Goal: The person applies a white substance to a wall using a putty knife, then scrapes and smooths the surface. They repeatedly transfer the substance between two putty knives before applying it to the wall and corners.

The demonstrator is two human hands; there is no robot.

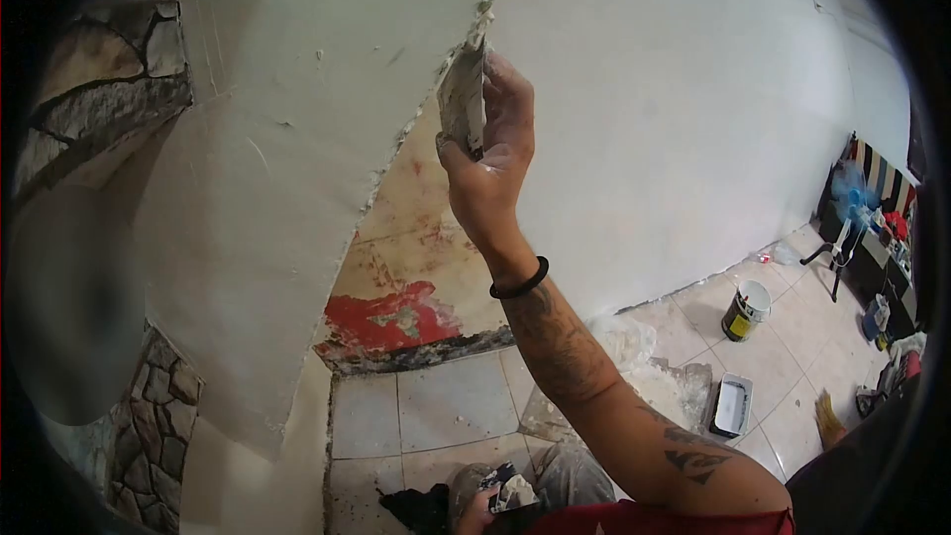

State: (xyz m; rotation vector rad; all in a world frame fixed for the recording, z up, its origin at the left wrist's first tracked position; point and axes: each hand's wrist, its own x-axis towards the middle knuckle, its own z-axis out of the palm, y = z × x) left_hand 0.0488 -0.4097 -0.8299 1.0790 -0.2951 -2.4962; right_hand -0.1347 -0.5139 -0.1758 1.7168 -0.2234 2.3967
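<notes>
My right hand [495, 129] is raised in the upper middle, its fingers closed round a flat putty-smeared scraper [462, 104]. The blade touches the rough plaster edge [396, 154] where the smooth wall [654, 139] ends. Low in the view, beside my knee, my left hand [479, 507] grips a second tool, a putty-covered blade [513, 492]. Below the plaster edge shows a bare yellowish wall patch with red paint [381, 322].
On the tiled floor [456, 396] stand a bucket [746, 311] and a white tray [732, 405], near a powdery heap [659, 391]. A black cloth [416, 508] lies by my knees. Stone cladding [154, 426] is at left; a blue fan [852, 193] stands far right.
</notes>
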